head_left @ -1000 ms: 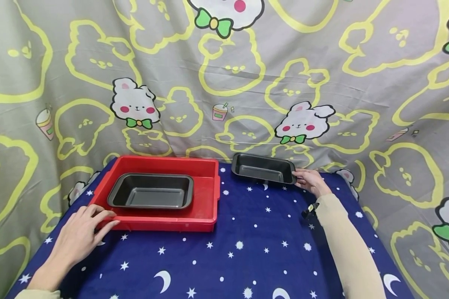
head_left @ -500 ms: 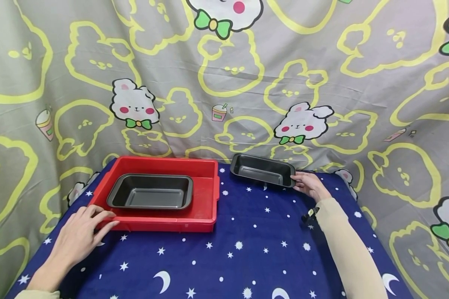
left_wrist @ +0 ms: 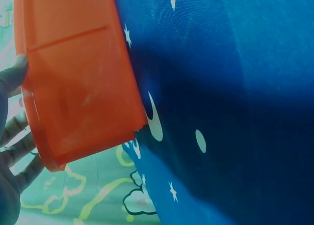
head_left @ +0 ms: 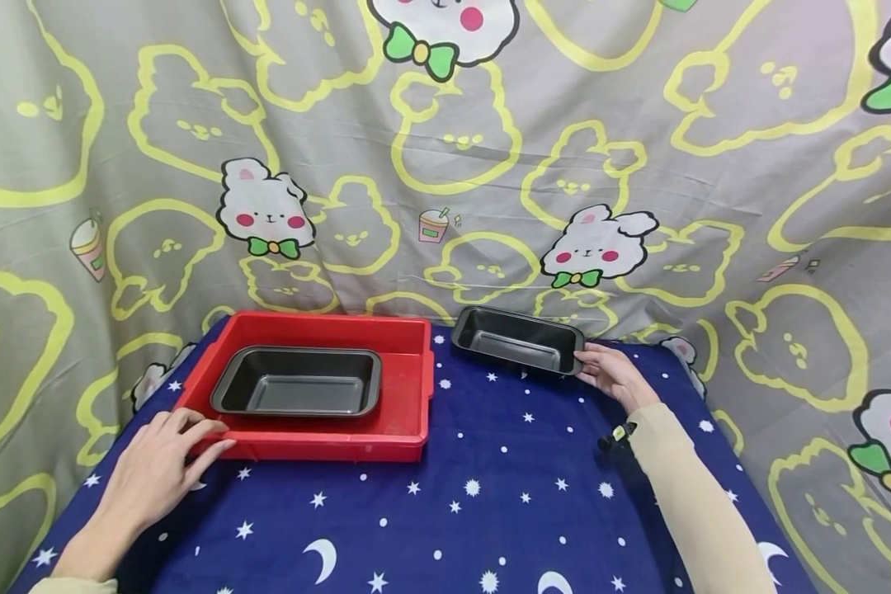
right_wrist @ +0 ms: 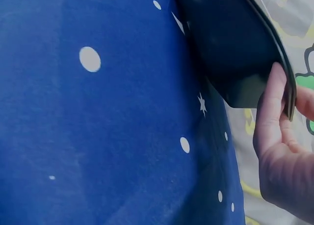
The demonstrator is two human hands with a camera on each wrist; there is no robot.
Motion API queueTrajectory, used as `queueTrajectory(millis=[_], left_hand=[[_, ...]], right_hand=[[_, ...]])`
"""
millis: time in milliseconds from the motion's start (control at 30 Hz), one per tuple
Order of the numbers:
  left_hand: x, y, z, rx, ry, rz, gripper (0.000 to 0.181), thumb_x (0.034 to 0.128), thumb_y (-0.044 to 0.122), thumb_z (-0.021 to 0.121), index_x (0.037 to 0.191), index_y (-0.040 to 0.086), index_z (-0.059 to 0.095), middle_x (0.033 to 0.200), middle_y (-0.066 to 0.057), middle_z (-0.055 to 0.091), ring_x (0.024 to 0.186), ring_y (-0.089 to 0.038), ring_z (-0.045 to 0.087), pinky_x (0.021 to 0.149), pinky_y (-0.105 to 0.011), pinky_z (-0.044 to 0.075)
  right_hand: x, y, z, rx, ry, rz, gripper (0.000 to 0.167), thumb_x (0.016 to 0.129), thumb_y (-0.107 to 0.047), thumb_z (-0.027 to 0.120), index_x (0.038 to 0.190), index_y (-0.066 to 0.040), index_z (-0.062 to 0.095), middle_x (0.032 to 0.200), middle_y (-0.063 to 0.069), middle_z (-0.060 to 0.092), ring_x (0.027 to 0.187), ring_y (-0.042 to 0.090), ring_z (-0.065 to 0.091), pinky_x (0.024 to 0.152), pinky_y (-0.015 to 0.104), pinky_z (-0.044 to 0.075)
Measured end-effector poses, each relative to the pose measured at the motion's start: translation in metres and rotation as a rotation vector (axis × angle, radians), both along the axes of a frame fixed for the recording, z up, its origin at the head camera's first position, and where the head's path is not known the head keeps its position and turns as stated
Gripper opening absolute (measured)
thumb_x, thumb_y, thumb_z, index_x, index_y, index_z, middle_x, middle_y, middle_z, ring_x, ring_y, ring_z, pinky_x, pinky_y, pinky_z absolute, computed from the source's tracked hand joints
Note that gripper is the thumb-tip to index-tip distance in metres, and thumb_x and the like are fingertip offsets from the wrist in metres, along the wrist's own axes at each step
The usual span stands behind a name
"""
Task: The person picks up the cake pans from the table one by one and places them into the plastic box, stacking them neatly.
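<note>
My right hand [head_left: 613, 373] pinches the right-end rim of a dark loaf pan [head_left: 516, 351] at the back of the cloth-covered table, thumb on one side of the rim and fingers on the other. In the right wrist view the pan [right_wrist: 235, 48] shows its outer wall and underside edge beside the cloth. My left hand [head_left: 152, 462] holds the front-left corner rim of a red tray [head_left: 404, 396]. The left wrist view has the thumb and fingers about the rim of the tray [left_wrist: 83, 87]. A second dark loaf pan [head_left: 300, 392] sits inside the tray, untouched.
A dark blue cloth [head_left: 423, 511] with white stars and moons covers the table. Behind and at both sides hangs a grey curtain [head_left: 371, 115] with cartoon prints, close to the table's back edge. The tray and the held pan stand apart, with cloth between them.
The held loaf pan has turned slightly, its right end coming a little nearer with my right hand. My left hand, the tray and the pan inside it stay put.
</note>
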State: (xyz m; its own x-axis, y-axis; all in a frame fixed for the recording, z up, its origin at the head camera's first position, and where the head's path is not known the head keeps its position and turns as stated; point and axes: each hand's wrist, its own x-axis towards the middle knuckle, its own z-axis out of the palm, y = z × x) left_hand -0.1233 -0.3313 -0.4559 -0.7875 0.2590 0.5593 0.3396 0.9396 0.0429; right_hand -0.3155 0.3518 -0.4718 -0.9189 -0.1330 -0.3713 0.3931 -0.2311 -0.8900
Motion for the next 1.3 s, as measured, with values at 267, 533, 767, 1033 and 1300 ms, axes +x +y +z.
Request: queueTrajectory(millis=[267,533,767,1033,1300], left_hand=[[0.000,-0.001,-0.002,0.006,-0.004,0.002,0.026,0.0719,0.026,0.090,0.093,0.020,0.076,0.092,-0.006,0.064,0.081,-0.028,0.052,0.069,-0.042,0.038],[0.000,-0.001,-0.002,0.008,-0.001,0.002,0.026,0.0721,0.026,0.090,0.093,0.020,0.075,0.091,-0.005,0.064,0.081,-0.027,0.052,0.069,-0.042,0.038],[-0.002,-0.001,-0.003,0.007,-0.009,0.003,0.025,0.0732,0.027,0.090,0.093,0.020,0.075,0.092,-0.005,0.064,0.082,-0.028,0.053,0.070,-0.043,0.038],[-0.002,0.000,-0.002,0.010,-0.008,0.003,0.026,0.0728,0.026,0.090,0.093,0.020,0.075,0.091,-0.005,0.064,0.082,-0.028,0.053,0.070,-0.043,0.038],[-0.001,-0.001,-0.002,0.013,-0.008,0.002,0.026,0.0725,0.026,0.090,0.094,0.020,0.076,0.091,-0.005,0.063,0.081,-0.028,0.052,0.070,-0.043,0.038]], right_hand=[[0.008,-0.008,0.000,-0.006,0.030,-0.038,0.019,0.106,0.002,0.055,0.117,-0.014,0.057,0.090,-0.006,0.075,0.083,0.009,0.075,0.076,0.027,0.061],[0.017,-0.016,0.005,-0.016,0.044,-0.075,0.025,0.105,0.003,0.053,0.120,-0.016,0.048,0.088,-0.008,0.074,0.080,0.008,0.075,0.074,0.028,0.060],[0.028,-0.024,0.009,-0.001,0.035,-0.096,0.029,0.105,0.002,0.055,0.126,-0.015,0.044,0.088,-0.008,0.074,0.080,0.007,0.075,0.074,0.028,0.060],[0.037,-0.033,0.013,-0.026,0.048,-0.123,0.026,0.104,0.003,0.056,0.121,-0.015,0.046,0.083,-0.006,0.074,0.077,0.007,0.074,0.073,0.028,0.061],[0.045,-0.038,0.018,-0.027,0.064,-0.145,0.024,0.104,0.004,0.054,0.115,-0.017,0.048,0.083,-0.005,0.075,0.075,0.008,0.075,0.070,0.028,0.061]])
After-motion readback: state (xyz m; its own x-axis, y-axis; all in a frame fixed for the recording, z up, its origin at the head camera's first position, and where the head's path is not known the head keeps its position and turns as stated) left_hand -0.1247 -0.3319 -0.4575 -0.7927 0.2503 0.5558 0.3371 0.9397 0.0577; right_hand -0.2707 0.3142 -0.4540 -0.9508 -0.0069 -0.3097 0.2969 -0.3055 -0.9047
